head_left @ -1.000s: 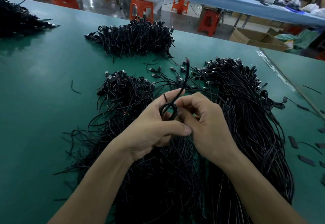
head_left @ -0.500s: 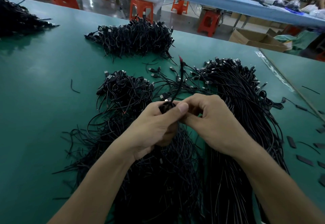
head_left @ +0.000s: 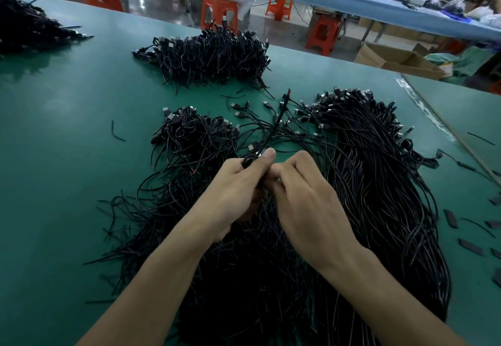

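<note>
My left hand (head_left: 235, 185) grips a coiled black cable (head_left: 273, 128) between thumb and fingers; its free end sticks up and away toward a red-tipped end. My right hand (head_left: 303, 193) is curled close against the left, its fingertips at the same cable's coil. Both hands hover over a large heap of long black USB cables (head_left: 379, 183) spread on the green table (head_left: 67, 155). What the right fingers pinch is partly hidden by the left hand.
A pile of coiled cables (head_left: 195, 134) lies left of the hands, another pile (head_left: 211, 58) farther back, a third heap (head_left: 29, 28) at far left. Black strips (head_left: 470, 246) lie at right. A person on an orange stool (head_left: 219, 12) sits beyond the table.
The open loop seen a second ago has been drawn tight into the left hand's grip. The right hand has closed in against the left, and the free end now stands straighter.
</note>
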A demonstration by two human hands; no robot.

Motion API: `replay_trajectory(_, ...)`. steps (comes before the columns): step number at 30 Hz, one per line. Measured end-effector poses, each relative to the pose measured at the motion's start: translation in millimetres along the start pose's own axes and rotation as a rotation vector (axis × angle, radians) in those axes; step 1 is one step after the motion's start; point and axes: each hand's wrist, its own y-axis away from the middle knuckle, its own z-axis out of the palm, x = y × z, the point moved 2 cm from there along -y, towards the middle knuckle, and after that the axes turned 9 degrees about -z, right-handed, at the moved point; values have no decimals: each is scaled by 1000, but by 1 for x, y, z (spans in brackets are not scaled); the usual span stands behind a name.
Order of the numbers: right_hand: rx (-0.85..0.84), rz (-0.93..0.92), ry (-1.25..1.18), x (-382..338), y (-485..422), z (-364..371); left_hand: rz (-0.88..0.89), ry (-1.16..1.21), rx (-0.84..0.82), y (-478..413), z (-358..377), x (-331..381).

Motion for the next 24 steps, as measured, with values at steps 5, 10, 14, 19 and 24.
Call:
replay_trajectory(5,38,-220,214,1,-2,-3,-43,28,-106,1,0,0)
replay_trajectory(10,6,-424,310,7,-3,-7,-27,31,-161,-3,2,-7)
replay_trajectory(14,-4,-502,296,4,-9,-15,-84,172,-297,-1,-2,-6)
replay_trajectory(19,-156,-566,300,1,-13,-19,-193,212,-298,-5,-1,-10)
replay_trajectory(24,-214,-552,252,4,-14,-17,-257,165,-192,-6,-3,-11)
